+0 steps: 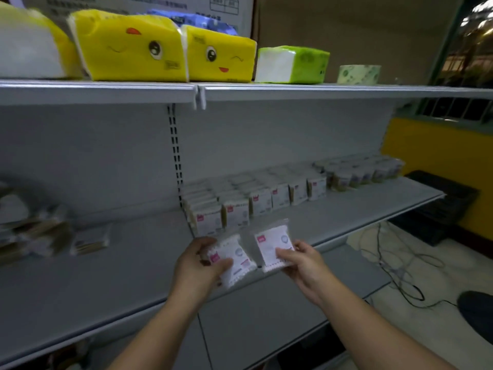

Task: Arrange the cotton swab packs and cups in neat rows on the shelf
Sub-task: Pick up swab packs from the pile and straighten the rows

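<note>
My left hand (198,265) grips a white cotton swab pack (234,259) with a pink label, held just in front of the grey middle shelf (120,276). My right hand (304,259) pinches a second swab pack (272,245) by its lower right corner. Both packs hover before the front end of upright rows of swab packs (253,198) standing on the shelf. Further right along the shelf stand rows of swab cups (362,172). A loose pile of swab packs (50,236) lies on the shelf at the left, blurred.
The upper shelf (293,92) carries yellow tissue packs (160,46), a green tissue pack (293,64) and a roll (358,73). Cables (394,265) lie on the floor at the right beside a black crate (437,206). A lower shelf (266,316) juts out beneath.
</note>
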Demonstrator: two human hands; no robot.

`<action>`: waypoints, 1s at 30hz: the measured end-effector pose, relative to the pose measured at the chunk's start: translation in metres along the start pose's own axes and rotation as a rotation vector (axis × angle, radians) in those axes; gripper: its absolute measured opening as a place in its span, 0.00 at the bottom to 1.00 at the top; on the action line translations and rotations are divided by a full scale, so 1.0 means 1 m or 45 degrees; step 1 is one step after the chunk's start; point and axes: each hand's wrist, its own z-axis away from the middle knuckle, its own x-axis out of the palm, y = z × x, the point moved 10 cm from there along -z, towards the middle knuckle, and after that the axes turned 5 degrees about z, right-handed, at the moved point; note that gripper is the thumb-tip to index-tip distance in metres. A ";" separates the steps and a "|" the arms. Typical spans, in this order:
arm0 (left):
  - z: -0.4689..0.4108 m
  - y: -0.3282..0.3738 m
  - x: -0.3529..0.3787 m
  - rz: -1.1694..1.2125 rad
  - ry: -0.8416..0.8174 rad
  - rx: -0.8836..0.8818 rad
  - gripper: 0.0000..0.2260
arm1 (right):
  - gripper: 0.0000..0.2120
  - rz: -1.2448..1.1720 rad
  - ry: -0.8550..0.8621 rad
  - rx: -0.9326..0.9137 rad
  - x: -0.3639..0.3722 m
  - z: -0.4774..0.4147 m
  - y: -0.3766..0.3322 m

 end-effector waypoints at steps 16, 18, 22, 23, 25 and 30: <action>-0.125 0.065 0.153 -1.162 0.225 0.888 0.19 | 0.02 1.211 0.287 -0.436 -0.084 -0.142 -0.076; -0.132 0.061 0.160 -1.256 0.268 0.896 0.18 | 0.05 1.210 0.205 -0.513 -0.078 -0.159 -0.083; -0.132 0.055 0.162 -1.381 0.383 0.823 0.19 | 0.14 1.201 0.071 -0.655 -0.065 -0.189 -0.089; -0.131 0.055 0.163 -1.404 0.399 0.807 0.20 | 0.18 1.206 0.038 -0.698 -0.062 -0.193 -0.091; -0.132 0.057 0.165 -1.453 0.426 0.774 0.23 | 0.23 1.310 -0.039 -0.930 -0.051 -0.195 -0.099; -0.133 0.059 0.173 -1.623 0.355 0.677 0.21 | 0.20 1.642 -0.143 -1.537 -0.028 -0.189 -0.102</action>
